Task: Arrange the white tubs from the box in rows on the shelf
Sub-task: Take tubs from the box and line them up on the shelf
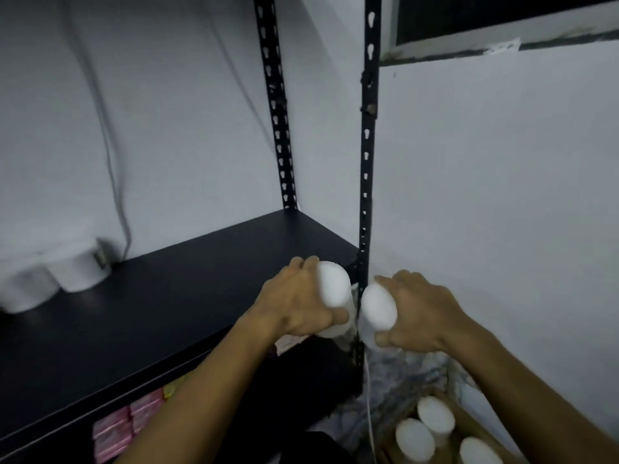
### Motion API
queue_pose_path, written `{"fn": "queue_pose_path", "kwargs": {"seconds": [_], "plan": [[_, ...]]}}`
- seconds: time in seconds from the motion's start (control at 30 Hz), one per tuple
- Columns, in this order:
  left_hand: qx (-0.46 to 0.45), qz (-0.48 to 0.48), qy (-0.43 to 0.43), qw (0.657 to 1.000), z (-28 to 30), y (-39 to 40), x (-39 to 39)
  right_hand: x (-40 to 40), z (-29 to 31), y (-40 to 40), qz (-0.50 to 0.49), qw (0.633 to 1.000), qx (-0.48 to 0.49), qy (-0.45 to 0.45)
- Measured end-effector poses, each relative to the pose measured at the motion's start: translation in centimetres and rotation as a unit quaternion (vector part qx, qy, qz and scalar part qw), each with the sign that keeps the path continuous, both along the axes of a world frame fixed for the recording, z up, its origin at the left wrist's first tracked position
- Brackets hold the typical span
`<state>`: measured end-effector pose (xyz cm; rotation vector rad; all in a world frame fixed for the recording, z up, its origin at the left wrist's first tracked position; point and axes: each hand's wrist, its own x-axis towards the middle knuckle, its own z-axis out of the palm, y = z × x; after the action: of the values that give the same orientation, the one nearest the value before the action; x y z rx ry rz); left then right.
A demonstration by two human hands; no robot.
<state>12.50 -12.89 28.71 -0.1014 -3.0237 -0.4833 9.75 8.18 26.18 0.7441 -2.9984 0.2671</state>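
My left hand (294, 301) grips a white tub (335, 293) by its lid, over the right front corner of the black shelf (160, 313). My right hand (418, 316) grips a second white tub (376, 309) just right of the shelf's front post, beside the first. Two white tubs (50, 283) stand blurred at the shelf's far left against the wall. A cardboard box (469, 426) on the floor at the lower right holds three more white tubs (435, 416).
Two black slotted uprights (366, 162) frame the shelf's right end. Pink packets (124, 426) fill the lower shelf. A grey cable (110, 162) hangs down the wall at the left. A white cord (370, 413) runs down by the front post. A window frame (469, 35) is up right.
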Motion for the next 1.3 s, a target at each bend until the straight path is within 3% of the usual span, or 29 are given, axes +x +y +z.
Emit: {"fn": "queue_pose_path", "kwargs": {"seconds": [0.27, 0.73, 1.1, 1.3], "plan": [[-0.024, 0.138, 0.028, 0.990, 5.0, -12.4, 6.0, 0.8, 6.4, -12.5, 0.112, 0.992, -0.009, 0.065], [-0.051, 0.340, -0.022, 0.939, 3.9, -26.4, 16.4, 3.2, 6.5, -32.1, 0.289, 0.957, 0.028, 0.016], [-0.045, 0.404, -0.067, 0.911, 1.9, -31.1, 18.9, 5.2, 5.3, -39.4, 0.348, 0.936, 0.056, -0.005], [-0.052, 0.370, -0.035, 0.927, 1.2, -31.7, 20.0, 5.6, 5.0, -39.3, 0.353, 0.934, 0.045, -0.037]]}}
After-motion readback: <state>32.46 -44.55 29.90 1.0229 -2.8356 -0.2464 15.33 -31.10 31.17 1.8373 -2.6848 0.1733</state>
